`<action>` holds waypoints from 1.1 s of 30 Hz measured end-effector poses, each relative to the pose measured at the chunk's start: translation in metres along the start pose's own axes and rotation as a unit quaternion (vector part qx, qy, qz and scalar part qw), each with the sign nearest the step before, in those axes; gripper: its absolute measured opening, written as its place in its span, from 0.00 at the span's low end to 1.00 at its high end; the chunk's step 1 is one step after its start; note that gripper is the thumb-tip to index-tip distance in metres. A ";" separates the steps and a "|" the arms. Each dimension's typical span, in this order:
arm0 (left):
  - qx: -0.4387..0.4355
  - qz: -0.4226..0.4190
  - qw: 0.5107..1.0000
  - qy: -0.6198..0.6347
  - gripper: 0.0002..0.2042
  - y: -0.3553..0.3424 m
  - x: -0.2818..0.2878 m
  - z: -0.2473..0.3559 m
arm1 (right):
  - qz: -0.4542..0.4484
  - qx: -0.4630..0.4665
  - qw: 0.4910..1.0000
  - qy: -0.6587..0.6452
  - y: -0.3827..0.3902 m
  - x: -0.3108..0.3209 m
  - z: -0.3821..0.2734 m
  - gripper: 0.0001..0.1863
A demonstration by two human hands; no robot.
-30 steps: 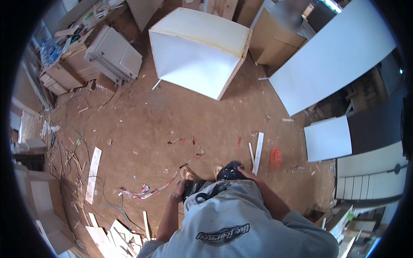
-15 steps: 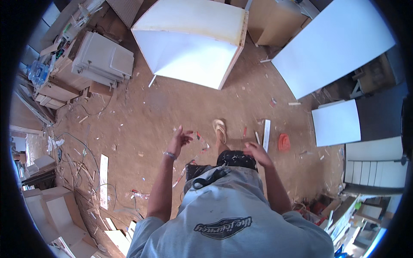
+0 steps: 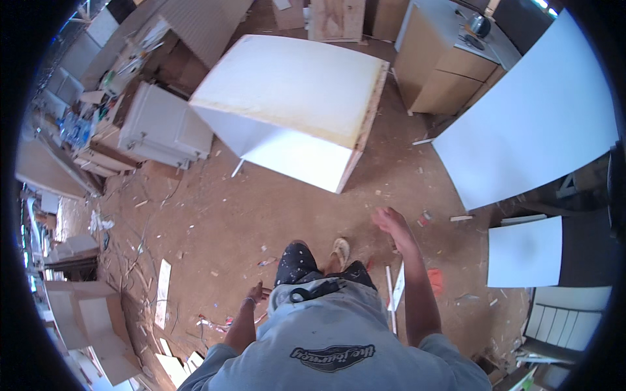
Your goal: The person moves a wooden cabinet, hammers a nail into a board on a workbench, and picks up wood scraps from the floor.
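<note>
My right hand (image 3: 391,221) swings forward in the air, its fingers loosely bent and nothing visible in them. Low beside my dark speckled shorts, my left hand (image 3: 257,292) hangs with its fingers apart, also holding nothing; a bracelet sits on that wrist. Neither hand touches anything. Ahead of me stands a large white box-like cabinet carcass (image 3: 287,91), its open side towards me and yellowish stains along its edges. A sandalled foot (image 3: 340,249) shows on the floor in front of my legs.
Large white panel (image 3: 535,117) at right, with a smaller white panel (image 3: 525,253) nearer me. Wooden cabinet (image 3: 433,72) with a kettle (image 3: 479,26) at far right. White doors (image 3: 163,127) lean at left. Wood strips (image 3: 163,293), cables and scraps litter the brown floor.
The white carcass and surroundings appear lower in view, with more of the far room showing. My right hand has swung forward, my left hand back to my side.
</note>
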State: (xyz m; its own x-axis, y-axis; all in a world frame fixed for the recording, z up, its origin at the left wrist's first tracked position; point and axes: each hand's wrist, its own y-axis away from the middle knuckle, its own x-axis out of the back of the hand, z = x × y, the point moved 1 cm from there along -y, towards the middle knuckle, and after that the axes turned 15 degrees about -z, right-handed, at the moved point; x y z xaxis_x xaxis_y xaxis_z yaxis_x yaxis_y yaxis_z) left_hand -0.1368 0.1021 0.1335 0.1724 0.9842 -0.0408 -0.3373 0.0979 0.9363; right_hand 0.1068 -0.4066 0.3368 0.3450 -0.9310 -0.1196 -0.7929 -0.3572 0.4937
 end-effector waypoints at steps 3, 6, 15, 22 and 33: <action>-0.119 0.020 0.993 -0.008 0.18 -0.040 -0.035 0.095 | -0.056 0.063 0.973 -0.215 -0.044 0.064 -0.051 0.34; -0.160 -0.027 0.986 -0.021 0.21 -0.075 -0.052 0.186 | -0.010 0.120 0.978 -0.169 -0.086 0.107 -0.118 0.32; -0.268 -0.107 0.957 -0.017 0.33 -0.185 -0.181 0.449 | -0.019 0.154 0.925 -0.348 -0.203 0.256 -0.228 0.26; -0.239 -0.004 0.960 -0.145 0.44 -0.202 -0.261 0.506 | 0.000 0.078 0.973 -0.218 -0.406 0.364 -0.290 0.25; -0.131 0.323 0.935 0.057 0.22 -0.198 -0.364 0.528 | -0.197 -0.062 0.976 0.069 -0.677 0.465 -0.255 0.38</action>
State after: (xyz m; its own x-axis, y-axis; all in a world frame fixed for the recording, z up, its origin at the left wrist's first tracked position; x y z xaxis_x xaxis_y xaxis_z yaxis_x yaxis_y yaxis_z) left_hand 0.3558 -0.3530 0.1472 -0.2413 0.8581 0.4532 -0.5550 -0.5051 0.6610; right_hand 0.9320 -0.5779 0.1668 0.6827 -0.7005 -0.2078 -0.5207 -0.6659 0.5342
